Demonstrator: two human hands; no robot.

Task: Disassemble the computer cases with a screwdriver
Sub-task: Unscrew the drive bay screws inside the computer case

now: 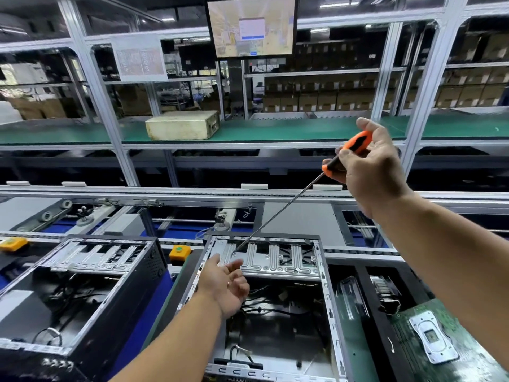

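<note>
**Screwdriver tip down in the open case**

Nearest us, a green circuit board (440, 343) lies at lower right. Our left hand (224, 285) hovers palm-up over the middle computer case (327, 293), fingers loose and grasping nothing. A second open case (82, 285) sits just to its left. Our right hand (370, 164) is raised, fingers wrapped round the orange-and-black screwdriver (344, 158), whose long shaft slants down to the case's metal drive bracket (275, 260). Farther back, a beige box (181, 125) rests on the green shelf (303, 130), beneath a monitor (251, 26).
</note>
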